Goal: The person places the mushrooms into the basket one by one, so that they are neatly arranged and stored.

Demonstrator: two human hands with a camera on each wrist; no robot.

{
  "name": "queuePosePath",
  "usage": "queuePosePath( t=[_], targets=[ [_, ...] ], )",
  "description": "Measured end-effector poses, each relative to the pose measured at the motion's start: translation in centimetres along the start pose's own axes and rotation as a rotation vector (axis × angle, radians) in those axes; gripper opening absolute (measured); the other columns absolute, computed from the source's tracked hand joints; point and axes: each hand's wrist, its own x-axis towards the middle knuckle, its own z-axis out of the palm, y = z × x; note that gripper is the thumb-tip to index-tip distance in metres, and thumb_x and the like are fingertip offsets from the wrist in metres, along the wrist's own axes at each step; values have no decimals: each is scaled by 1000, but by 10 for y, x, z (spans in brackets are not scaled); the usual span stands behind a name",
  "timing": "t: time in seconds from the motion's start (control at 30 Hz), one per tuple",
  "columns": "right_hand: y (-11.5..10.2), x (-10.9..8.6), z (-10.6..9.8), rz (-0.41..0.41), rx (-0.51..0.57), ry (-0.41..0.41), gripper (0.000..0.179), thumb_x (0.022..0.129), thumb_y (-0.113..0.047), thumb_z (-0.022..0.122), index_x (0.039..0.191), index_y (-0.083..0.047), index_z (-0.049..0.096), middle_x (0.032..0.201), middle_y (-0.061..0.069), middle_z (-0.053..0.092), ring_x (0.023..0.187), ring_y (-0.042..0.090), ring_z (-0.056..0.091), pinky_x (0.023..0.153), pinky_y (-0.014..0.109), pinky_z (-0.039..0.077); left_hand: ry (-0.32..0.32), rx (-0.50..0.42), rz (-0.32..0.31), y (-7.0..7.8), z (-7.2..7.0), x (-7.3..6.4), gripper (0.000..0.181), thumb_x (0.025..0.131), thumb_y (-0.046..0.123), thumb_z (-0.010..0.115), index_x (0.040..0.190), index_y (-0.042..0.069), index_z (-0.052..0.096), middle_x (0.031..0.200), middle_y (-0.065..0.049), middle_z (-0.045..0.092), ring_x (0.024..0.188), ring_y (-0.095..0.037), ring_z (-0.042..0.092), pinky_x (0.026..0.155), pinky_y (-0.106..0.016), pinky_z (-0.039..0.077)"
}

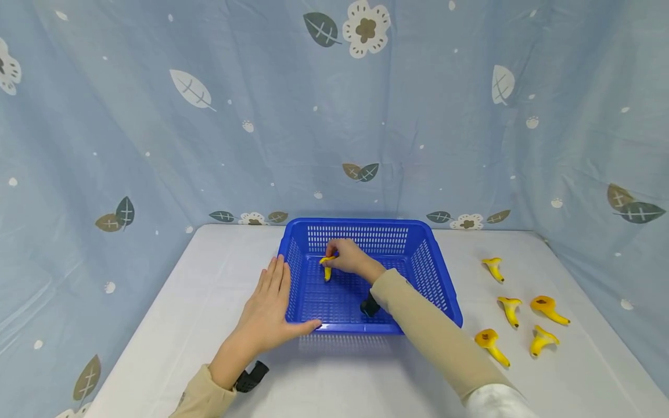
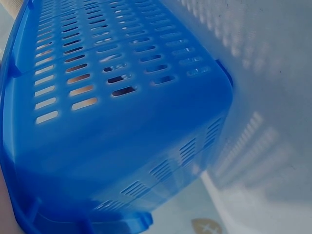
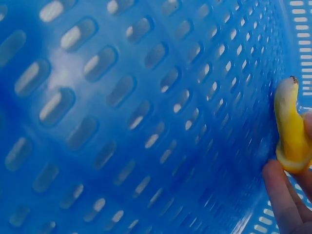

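A blue plastic basket [image 1: 345, 330] with slotted walls stands on the table. Inside it, toward the back left, my right hand [image 1: 347, 255] pinches a yellow chanterelle mushroom [image 1: 327, 274] by its cap end, stem pointing down. The right wrist view shows this mushroom [image 3: 288, 122] close over the basket's perforated floor [image 3: 146, 97], fingertips at its cap. My left hand [image 1: 269, 307] rests on the basket's front left corner, fingers straight along the left rim and thumb along the front rim. In the left wrist view the basket's outer wall [image 2: 122, 131] fills most of the picture.
Several more yellow chanterelles lie to the basket's right on the white table [image 1: 209, 278], among them one far back [image 1: 493, 269] and one nearest the front [image 1: 492, 347]. A blue patterned curtain [image 1: 292, 116] hangs behind and along both sides.
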Motion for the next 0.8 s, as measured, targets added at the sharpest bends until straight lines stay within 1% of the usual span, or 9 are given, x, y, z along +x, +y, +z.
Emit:
queuePosePath(
  t=[0.17,0.33,0.47,0.6,0.73,0.8],
  targets=[
    [-1,2,1,18,-6,-22,14,90,-18,75,89,-10,64,86,0,62,78,15,54,70,28,48,9,4,0,-1,-1,-1,129,76,87,49,153,-11,18,163,-26,3,151,-33,-7,121,-51,10],
    [1,2,-1,16,11,-30,13,89,-14,76,91,-9,64,90,2,64,82,16,57,75,31,52,19,-4,5,-1,0,0,128,76,86,50,153,-11,18,162,-26,4,151,-34,-4,121,-51,11],
    [4,1,2,3,18,-39,10,90,-13,74,92,-9,65,92,1,66,82,15,58,77,31,52,2,2,-2,0,1,-1,129,76,88,49,153,-11,17,162,-26,3,151,-35,-4,121,-51,11],
    [6,1,4,-6,14,-20,10,91,-14,73,90,-10,64,92,1,67,82,14,58,76,31,52,3,-3,0,0,3,-2,129,76,87,50,153,-11,17,162,-27,3,151,-35,-5,121,-51,11],
    [4,2,2,10,16,-5,11,92,-14,72,89,-11,62,92,1,66,81,15,57,74,32,51,18,6,8,0,1,0,129,76,87,50,153,-11,18,162,-27,3,151,-35,-4,121,-51,11],
    [3,2,1,22,13,-12,11,92,-14,72,89,-12,62,92,0,66,81,15,57,73,31,51,17,7,8,1,0,0,128,76,87,50,153,-11,17,162,-26,4,151,-36,-3,121,-51,11]
  ],
)
